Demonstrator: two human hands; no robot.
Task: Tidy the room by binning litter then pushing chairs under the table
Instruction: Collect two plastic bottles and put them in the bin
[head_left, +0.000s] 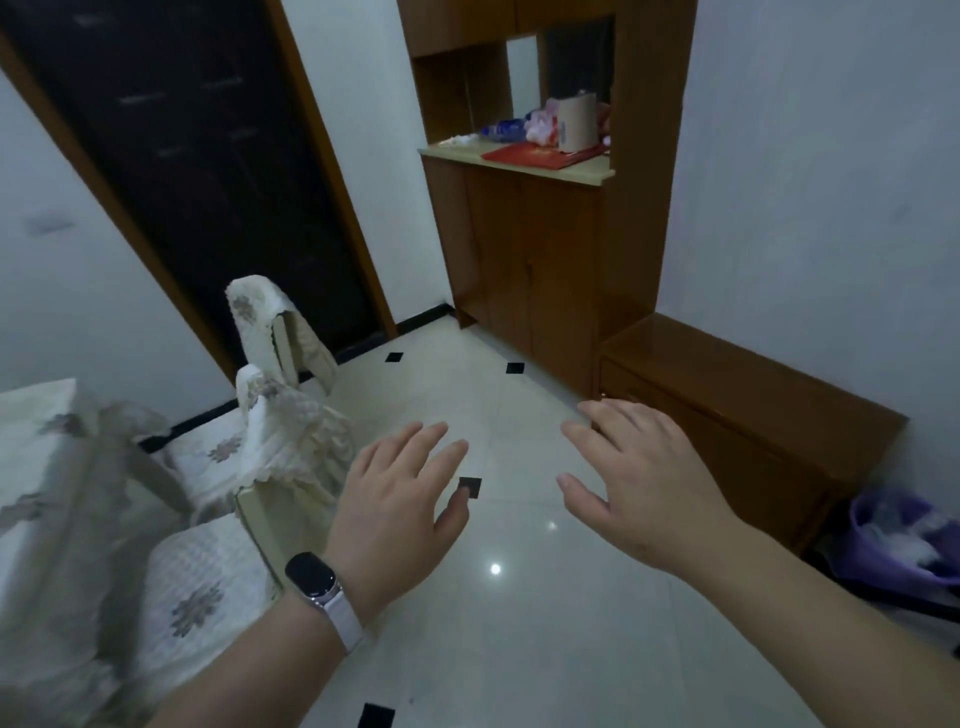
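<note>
Left hand (395, 499) is hovering palm down, fingers straight and spread, holding nothing and touching nothing. A dark watch (311, 577) on a pale band is sitting on its wrist. Right hand (644, 483) is hanging equally flat and spread, empty, apart from the left. Both forearms are reaching forward from the near edge over the pale tiled floor (519, 639).

Just left of the left hand, the near chair (197, 587), in a cream floral cover, is standing beside the cloth-draped table (31, 441). A second chair (260, 306) is standing farther back. At the right edge, a purple bin (865, 519) is holding white litter (904, 543), blurred, near the end of a low wooden cabinet (753, 410).
</note>
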